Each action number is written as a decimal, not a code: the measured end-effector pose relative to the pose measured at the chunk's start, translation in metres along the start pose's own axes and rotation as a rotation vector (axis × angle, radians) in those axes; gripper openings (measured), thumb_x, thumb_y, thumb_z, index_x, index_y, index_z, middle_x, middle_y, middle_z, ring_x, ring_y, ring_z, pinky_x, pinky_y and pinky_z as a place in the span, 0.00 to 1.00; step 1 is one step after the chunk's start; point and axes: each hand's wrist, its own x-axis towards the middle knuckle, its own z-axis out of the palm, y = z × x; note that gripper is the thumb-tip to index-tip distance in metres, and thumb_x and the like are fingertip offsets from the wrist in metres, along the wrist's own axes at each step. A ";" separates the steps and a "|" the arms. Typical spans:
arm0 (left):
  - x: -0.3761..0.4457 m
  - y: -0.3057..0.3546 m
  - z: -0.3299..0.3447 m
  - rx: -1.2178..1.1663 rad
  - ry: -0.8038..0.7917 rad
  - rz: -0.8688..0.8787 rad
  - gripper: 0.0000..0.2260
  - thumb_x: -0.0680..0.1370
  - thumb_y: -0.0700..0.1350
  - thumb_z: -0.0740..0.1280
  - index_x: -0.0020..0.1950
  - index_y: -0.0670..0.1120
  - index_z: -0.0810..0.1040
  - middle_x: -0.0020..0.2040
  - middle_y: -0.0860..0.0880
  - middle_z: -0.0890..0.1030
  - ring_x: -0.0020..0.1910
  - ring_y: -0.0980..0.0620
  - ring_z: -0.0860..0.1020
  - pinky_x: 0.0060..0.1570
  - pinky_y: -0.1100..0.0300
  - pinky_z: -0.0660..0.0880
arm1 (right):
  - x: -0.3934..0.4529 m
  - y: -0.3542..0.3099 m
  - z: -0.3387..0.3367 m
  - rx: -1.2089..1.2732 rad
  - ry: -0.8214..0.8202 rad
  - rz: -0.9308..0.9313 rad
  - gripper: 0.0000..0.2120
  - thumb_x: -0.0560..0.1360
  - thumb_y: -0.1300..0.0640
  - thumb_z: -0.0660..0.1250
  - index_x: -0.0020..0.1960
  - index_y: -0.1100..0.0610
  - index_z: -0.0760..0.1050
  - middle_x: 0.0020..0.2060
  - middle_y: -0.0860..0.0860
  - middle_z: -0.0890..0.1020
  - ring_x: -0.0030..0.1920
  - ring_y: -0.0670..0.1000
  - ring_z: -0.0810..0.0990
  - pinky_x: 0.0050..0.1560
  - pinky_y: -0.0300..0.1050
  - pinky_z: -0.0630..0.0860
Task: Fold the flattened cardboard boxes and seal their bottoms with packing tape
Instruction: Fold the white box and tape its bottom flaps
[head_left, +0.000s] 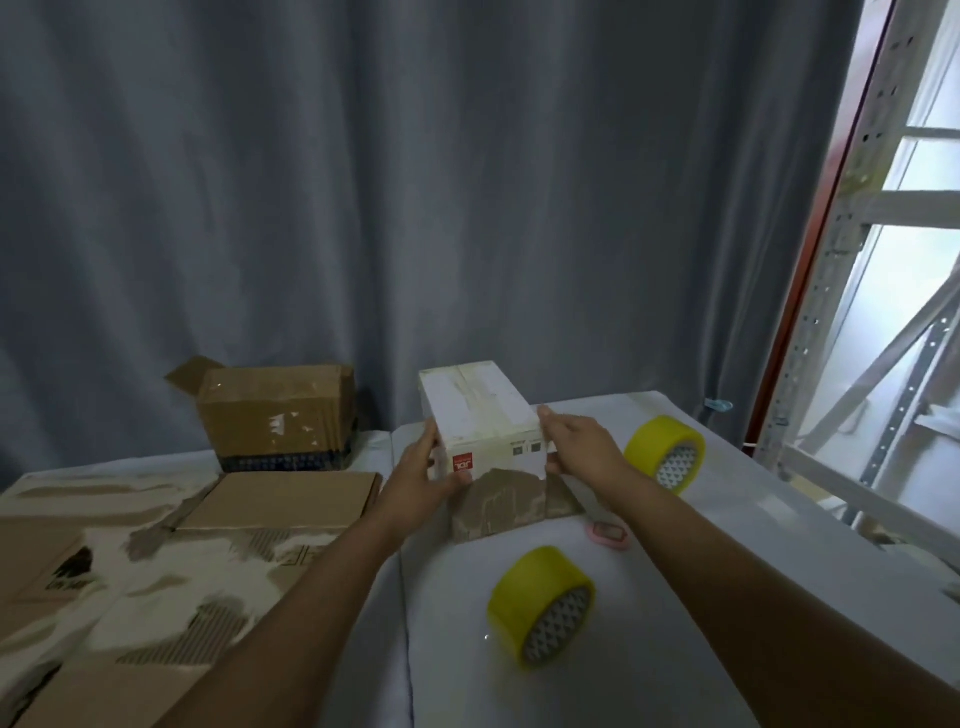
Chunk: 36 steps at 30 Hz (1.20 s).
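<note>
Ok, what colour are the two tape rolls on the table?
Both tape rolls, near and far, are yellow, with patterned cores, in the head view.

Grey curtain (415, 182), metal shelving (852, 260)

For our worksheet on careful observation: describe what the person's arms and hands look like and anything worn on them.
Both arms are bare as far as the picture shows: no sleeves or cuffs come into view. The left hand and the right hand wear no gloves. No watch, bracelet or ring can be made out, though the picture is rather soft. No markings show on either forearm.
</note>
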 end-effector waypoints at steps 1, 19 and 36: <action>-0.001 0.008 0.000 -0.014 -0.005 -0.005 0.33 0.77 0.47 0.71 0.77 0.57 0.59 0.67 0.58 0.71 0.68 0.54 0.69 0.61 0.57 0.72 | -0.001 -0.004 -0.002 -0.015 0.028 -0.016 0.22 0.80 0.43 0.58 0.52 0.58 0.82 0.46 0.56 0.84 0.44 0.58 0.84 0.52 0.52 0.81; -0.003 0.000 -0.023 -0.180 0.192 -0.310 0.18 0.82 0.55 0.61 0.68 0.47 0.72 0.66 0.47 0.76 0.63 0.48 0.74 0.64 0.51 0.71 | -0.021 0.020 -0.003 -0.159 0.037 -0.027 0.19 0.80 0.51 0.62 0.69 0.52 0.71 0.67 0.51 0.75 0.62 0.52 0.74 0.64 0.45 0.68; 0.019 0.028 -0.018 -0.638 0.264 -0.309 0.15 0.80 0.44 0.65 0.66 0.43 0.76 0.62 0.46 0.80 0.64 0.46 0.75 0.70 0.46 0.67 | -0.003 -0.007 -0.010 -0.138 -0.060 0.275 0.44 0.75 0.28 0.40 0.66 0.61 0.74 0.63 0.60 0.77 0.63 0.60 0.74 0.66 0.55 0.70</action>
